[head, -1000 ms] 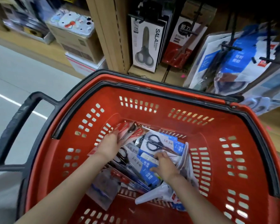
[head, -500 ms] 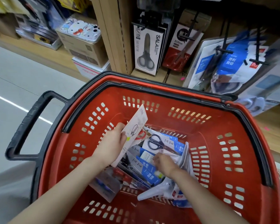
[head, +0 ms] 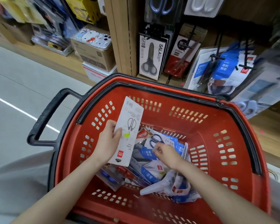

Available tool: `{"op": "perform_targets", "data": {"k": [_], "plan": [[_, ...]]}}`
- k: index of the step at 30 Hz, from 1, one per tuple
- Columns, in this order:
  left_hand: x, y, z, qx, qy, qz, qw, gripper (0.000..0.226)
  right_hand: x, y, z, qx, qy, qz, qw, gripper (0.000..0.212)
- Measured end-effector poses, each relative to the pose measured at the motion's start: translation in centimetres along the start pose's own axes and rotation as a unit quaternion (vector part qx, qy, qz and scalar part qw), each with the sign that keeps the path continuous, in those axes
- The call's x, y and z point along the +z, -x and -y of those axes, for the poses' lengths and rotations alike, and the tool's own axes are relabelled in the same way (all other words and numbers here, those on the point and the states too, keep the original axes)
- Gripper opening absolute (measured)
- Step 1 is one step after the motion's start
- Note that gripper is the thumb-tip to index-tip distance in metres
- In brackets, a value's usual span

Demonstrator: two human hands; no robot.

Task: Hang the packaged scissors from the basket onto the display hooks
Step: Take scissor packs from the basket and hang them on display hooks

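A red plastic basket (head: 217, 126) with black rim holds several packaged scissors (head: 153, 160) in a loose pile. My left hand (head: 107, 141) grips a white scissors pack (head: 128, 131) by its left edge, printed back facing me, raised above the pile. My right hand (head: 165, 152) hovers over the pile with fingers curled, fingertips at a blue-and-white pack; whether it pinches anything is unclear. Beyond the basket, black display hooks (head: 217, 57) carry hanging scissors packs, among them a white SALA pack (head: 151, 57) and a red-and-black pack (head: 181, 55).
The basket's black handle (head: 44, 120) sticks out to the left over a grey floor. A wooden shelf upright (head: 123, 34) stands left of the hooks. Cardboard boxes (head: 94, 52) sit on the low shelf at left. A crumpled plastic bag (head: 176, 186) lies in the basket.
My left hand has lifted the white pack out of the pile and stood it upright. My right hand stayed over the pile, shifting slightly.
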State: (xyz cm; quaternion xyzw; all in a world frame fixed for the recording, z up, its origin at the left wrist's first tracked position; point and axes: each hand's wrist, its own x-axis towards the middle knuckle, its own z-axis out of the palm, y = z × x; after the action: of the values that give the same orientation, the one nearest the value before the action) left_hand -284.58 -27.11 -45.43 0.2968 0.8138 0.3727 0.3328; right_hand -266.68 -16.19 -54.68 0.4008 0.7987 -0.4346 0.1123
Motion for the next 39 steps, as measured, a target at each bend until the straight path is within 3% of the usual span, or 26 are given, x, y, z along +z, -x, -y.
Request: {"op": "perform_targets", "data": {"k": [5, 10, 16, 20, 22, 25, 29, 33, 37, 39], "plan": [[0.2, 0.2, 0.7, -0.035, 0.005, -0.028, 0.999, 0.004, -6.2, 3.1, 1.7, -0.039, -0.042, -0.159, 0.986, 0.025], [1.8, 0.3, 0.8, -0.093, 0.092, 0.003, 0.991, 0.005, -10.3, 7.2, 4.0, -0.104, -0.075, -0.336, 0.933, 0.022], [4.3, 1.1, -1.8, -0.113, 0.214, 0.084, 0.967, 0.039, -9.3, 9.5, 6.0, -0.101, -0.174, -0.431, 0.879, 0.022], [3.4, 1.0, -2.5, -0.083, 0.217, 0.007, 0.973, 0.036, -11.9, 9.4, 5.0, -0.075, -0.203, -0.499, 0.839, 0.022], [1.9, 0.7, -2.5, -0.048, 0.161, -0.049, 0.985, 0.033, -13.9, 9.8, 4.4, -0.083, -0.193, -0.497, 0.842, 0.02], [0.2, 0.5, -3.1, 0.02, 0.059, -0.092, 0.994, 0.03, -16.1, 10.8, 4.4, -0.128, -0.163, -0.437, 0.875, 0.024], [1.0, 0.4, -5.2, 0.088, -0.014, 0.032, 0.995, 0.019, -17.4, 10.8, 5.2, -0.137, -0.125, -0.341, 0.922, 0.021], [3.4, 1.7, -7.0, 0.081, 0.071, 0.187, 0.976, 0.022, -17.4, 10.1, 5.8, -0.132, -0.16, -0.32, 0.924, 0.017], [4.5, 3.1, -8.2, 0.012, 0.225, 0.26, 0.939, 0.029, -17.4, 9.7, 5.6, -0.111, -0.111, -0.346, 0.925, 0.015], [4.9, 3.3, -8.2, 0.033, 0.219, 0.263, 0.939, 0.026, -17.4, 9.6, 5.3, -0.098, -0.095, -0.363, 0.922, 0.014]]}}
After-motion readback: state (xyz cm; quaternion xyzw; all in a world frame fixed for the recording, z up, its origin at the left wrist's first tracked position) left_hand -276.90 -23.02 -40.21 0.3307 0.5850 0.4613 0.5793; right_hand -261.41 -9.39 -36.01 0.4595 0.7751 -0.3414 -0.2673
